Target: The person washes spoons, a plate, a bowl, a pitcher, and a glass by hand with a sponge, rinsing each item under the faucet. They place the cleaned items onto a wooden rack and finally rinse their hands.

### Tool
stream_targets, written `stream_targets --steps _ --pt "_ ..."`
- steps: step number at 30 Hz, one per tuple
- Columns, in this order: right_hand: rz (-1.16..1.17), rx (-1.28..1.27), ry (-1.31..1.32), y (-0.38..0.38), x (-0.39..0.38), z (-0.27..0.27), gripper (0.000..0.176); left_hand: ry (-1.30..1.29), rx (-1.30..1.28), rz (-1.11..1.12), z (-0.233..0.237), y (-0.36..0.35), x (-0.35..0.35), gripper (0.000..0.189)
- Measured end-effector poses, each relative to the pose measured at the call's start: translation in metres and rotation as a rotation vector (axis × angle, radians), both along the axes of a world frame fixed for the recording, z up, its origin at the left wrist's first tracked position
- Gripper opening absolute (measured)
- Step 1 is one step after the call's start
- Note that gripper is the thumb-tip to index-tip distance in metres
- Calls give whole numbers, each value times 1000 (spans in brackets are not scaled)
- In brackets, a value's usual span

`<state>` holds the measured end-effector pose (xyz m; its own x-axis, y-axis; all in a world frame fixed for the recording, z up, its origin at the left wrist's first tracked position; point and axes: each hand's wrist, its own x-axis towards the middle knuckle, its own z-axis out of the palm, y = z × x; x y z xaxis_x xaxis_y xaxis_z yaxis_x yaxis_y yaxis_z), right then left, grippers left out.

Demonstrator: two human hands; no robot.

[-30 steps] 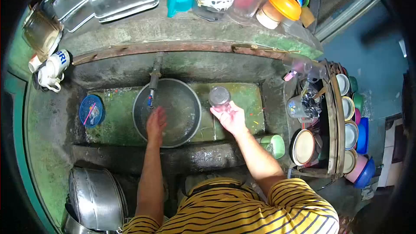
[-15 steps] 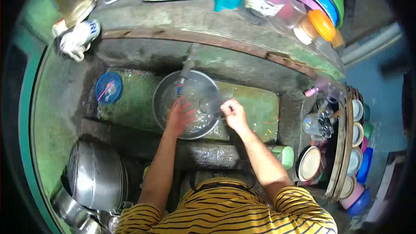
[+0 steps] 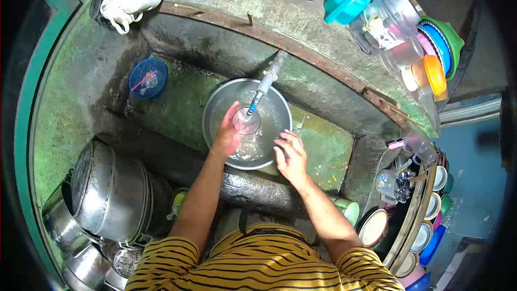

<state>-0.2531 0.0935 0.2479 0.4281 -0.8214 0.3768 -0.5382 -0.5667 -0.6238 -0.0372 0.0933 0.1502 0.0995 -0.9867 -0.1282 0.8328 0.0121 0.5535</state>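
Note:
My left hand (image 3: 227, 133) is closed around the side of a clear round cup (image 3: 249, 124). The cup sits right under the mouth of the tap (image 3: 263, 87), above a large grey metal basin (image 3: 216, 97) with water in it. Ripples show on the water below the cup. At the basin's lower right rim, my right hand (image 3: 292, 157) is held with its fingers apart and bent, nothing in it.
A blue basket (image 3: 148, 78) with a pink stick lies left in the green sink. Large metal pots (image 3: 107, 188) stand lower left, a green cup (image 3: 347, 211) lower right. White mugs (image 3: 119, 11), a turquoise container (image 3: 347, 2) and clear jars (image 3: 385, 19) line the ledge.
The clear cup has passed from my right hand to my left and is now under the tap. My right hand has let go and opened. The whole view has shifted and turned.

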Motion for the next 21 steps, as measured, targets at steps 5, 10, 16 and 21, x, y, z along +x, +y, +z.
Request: stream_targets --steps 5,10,16,21 --pt "-158 170 52 10 -30 -7 16 1 -32 -15 0 -4 3 110" --pt "-139 153 -14 8 -13 -1 16 -48 12 -23 -10 -4 4 104" --pt "262 2 164 -38 70 26 31 -183 102 28 2 4 -4 63" --pt "798 544 944 -83 116 2 40 -142 330 41 -9 -1 -2 45"
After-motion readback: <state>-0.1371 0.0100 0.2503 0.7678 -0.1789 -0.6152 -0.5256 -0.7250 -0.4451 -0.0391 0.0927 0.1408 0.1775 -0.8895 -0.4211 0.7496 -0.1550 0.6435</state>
